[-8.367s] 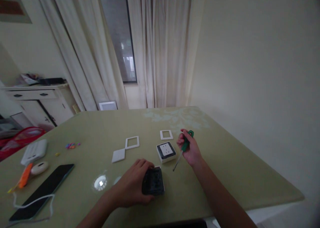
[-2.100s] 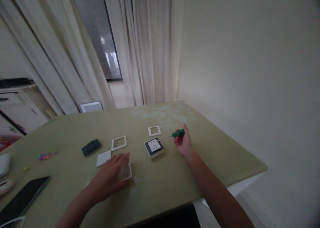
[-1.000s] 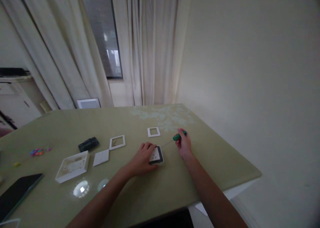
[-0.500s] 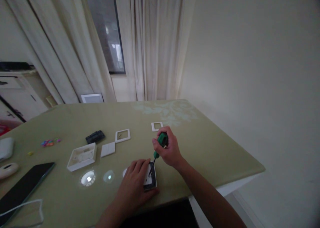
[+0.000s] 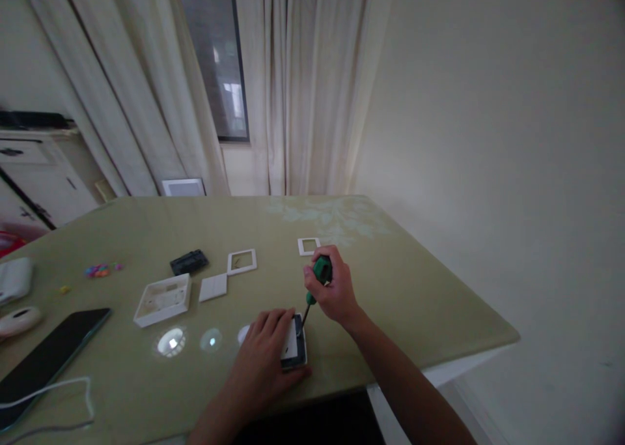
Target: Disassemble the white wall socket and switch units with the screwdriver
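Note:
My right hand (image 5: 334, 287) is closed around the green handle of a screwdriver (image 5: 322, 270), tilted with its thin shaft pointing down and left. The tip meets the dark right-hand border of a wall socket (image 5: 294, 348), which lies on the table near the front edge. This socket has a white face with small slots and a dark surround with a white rim. Over its left part spreads my left hand (image 5: 266, 350), fingers across the far side and thumb along the near side, gripping it. The hand hides the socket's left half.
Left of my hands lie a white back box (image 5: 163, 301), a white switch panel (image 5: 213, 288), a dark module (image 5: 189, 262) and a white frame (image 5: 242, 262). Another white frame (image 5: 308, 246) lies beyond my right hand. A phone (image 5: 53, 341) and a cable (image 5: 86, 393) are at left.
The screwdriver tip has moved right, from the socket's white face to its dark border. My right hand has shifted slightly right with it. My left hand keeps its place on the socket.

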Motion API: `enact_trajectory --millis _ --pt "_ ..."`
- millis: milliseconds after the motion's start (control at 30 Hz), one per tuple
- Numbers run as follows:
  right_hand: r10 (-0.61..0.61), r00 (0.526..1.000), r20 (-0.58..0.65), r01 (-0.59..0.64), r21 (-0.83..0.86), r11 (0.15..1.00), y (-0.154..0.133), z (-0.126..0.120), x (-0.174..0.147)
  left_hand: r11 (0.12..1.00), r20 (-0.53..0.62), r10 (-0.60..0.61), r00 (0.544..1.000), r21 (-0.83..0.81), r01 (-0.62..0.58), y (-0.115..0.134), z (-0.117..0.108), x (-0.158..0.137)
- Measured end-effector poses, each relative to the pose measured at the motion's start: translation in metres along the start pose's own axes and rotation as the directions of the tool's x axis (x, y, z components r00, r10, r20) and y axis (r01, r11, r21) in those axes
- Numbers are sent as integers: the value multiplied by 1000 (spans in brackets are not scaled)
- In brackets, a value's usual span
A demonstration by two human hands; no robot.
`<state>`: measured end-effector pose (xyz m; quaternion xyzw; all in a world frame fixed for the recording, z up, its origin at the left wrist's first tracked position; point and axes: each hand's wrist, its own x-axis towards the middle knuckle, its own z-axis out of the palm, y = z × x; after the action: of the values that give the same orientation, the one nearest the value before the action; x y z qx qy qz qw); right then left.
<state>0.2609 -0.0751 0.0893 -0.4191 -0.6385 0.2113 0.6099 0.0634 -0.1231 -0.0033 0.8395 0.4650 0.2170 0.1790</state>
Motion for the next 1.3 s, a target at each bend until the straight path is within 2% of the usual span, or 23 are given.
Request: enact_trajectory --millis 167,367,533,600,667,700,767,800,833,867,933,1000,1067,1100,1133,1167,1233,1267,1300 --pt "-35 999 4 35 -36 999 1 -2 1 1000 14 -22 1000 15 22 3 -3 0" --pt "-152 982 111 161 -75 984 -4 2 -5 999 24 -19 1000 29 18 4 -5 1" --pt "-267 898 350 315 -89 945 -16 -2 -2 999 23 -18 1000 42 17 5 -5 1" --pt "-270 867 418 346 -116 931 -26 -8 6 999 37 -31 999 44 29 5 -4 1" --pt "-229 853 468 360 -212 908 -40 -16 17 998 40 -35 999 46 34 6 -4 1" --pt "-186 852 490 363 -296 883 -47 -19 24 998 33 -34 999 46 32 6 -3 1" --pt "4 841 541 389 -610 690 -62 -22 36 999 10 -24 1000 47 23 6 -3 1" --pt "85 828 554 406 -698 590 -68 -23 41 999 -1 -19 1000 49 19 5 -2 1" --pt "138 802 581 438 -729 526 -74 -23 45 999 -7 -16 1000 52 17 5 -2 1" --pt "165 760 629 479 -713 512 -78 -22 49 998 -10 -16 1000 57 17 5 -2 1" --pt "147 633 760 565 -583 583 -84 -22 54 997 -3 -22 1000 67 23 4 -1 1" --pt "74 502 862 614 -415 671 -88 -25 57 997 6 -30 1000 75 29 4 1 2" --pt "5 413 911 627 -288 724 -92 -29 59 996 14 -35 999 77 34 3 2 3" --pt "-2 391 920 627 -265 733 -94 -31 60 997 15 -39 999 74 37 3 2 4" --pt "22 393 919 628 -285 724 -95 -32 61 997 15 -42 999 68 41 3 2 4" --pt "78 425 902 630 -356 690 -97 -33 62 997 18 -44 999 59 43 3 3 4" --pt "218 551 806 616 -568 545 -100 -33 62 998 29 -45 999 39 44 4 2 4" --pt "260 595 760 608 -638 474 -102 -33 62 998 35 -47 998 32 46 5 2 4" --pt "274 601 751 615 -653 442 -104 -32 61 998 42 -51 998 30 50 5 1 4"
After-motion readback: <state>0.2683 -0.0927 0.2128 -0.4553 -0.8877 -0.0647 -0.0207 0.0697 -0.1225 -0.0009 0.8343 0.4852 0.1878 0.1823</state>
